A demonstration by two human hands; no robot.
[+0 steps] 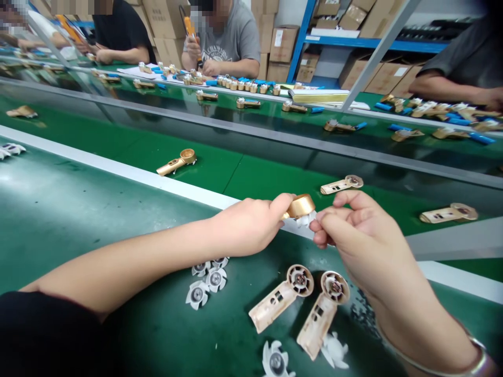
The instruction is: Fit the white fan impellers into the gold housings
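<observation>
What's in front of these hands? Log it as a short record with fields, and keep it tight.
left hand: holds gold round cap
right hand: pinches white plastic rotor against the cap
nearby: more white rotors, two open beige plastic housings
surface: green conveyor belt
beyond: co-worker holding orange-handled tool

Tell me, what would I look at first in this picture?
Look first at the middle, where the left hand and right hand hold a shiny gold cap and small white fan. Just below, more white fans and beige plastic housings lie on the green belt. Far across, a person holds an orange tool.
</observation>
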